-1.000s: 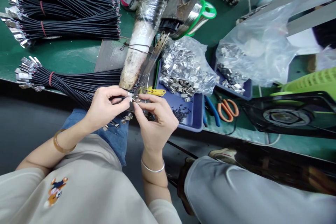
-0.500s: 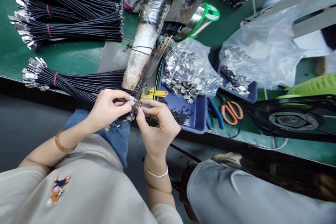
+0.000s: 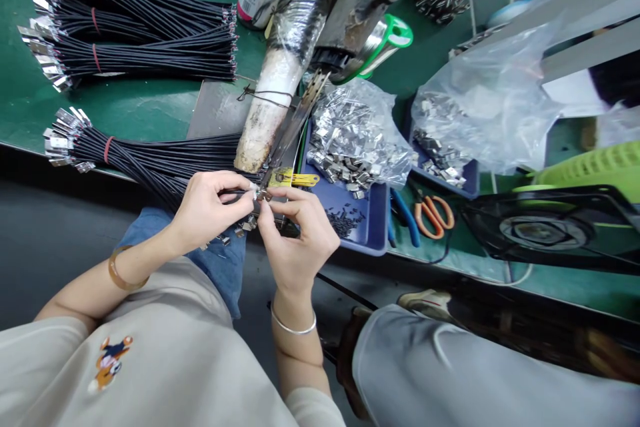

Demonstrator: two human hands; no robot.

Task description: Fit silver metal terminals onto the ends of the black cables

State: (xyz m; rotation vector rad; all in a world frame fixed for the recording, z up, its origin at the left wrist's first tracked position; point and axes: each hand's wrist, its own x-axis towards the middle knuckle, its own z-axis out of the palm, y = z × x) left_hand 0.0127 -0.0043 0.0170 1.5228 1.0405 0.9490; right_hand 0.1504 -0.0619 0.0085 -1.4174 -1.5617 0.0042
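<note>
My left hand (image 3: 213,208) pinches the end of a black cable between thumb and forefinger. Fingertip to fingertip with it, my right hand (image 3: 300,230) is closed on a small metal connector (image 3: 262,194) at that cable end. Fingers partly cover both pieces, so how they fit together cannot be made out. Just beyond the hands, a yellow clip-like tool (image 3: 295,178) lies by the soldering area. A banded bundle of black cables (image 3: 165,153) stretches left from there, with metal plugs at its far end. Several loose metal connectors (image 3: 245,225) lie under my hands.
Overhead, a foil-wrapped duct (image 3: 300,33) slopes down close to my fingers. A blue tray (image 3: 377,227) holds bagged metal shells (image 3: 345,133) and tiny black parts. Orange-handled scissors (image 3: 435,217), a solder spool (image 3: 380,47) and a fan (image 3: 550,230) stand rightward. Another person's leg (image 3: 425,360) is nearby.
My right fingertips have drawn slightly closer to the left ones, and the gap at the connector has narrowed. The view has shifted slightly; both hands keep their pinch.
</note>
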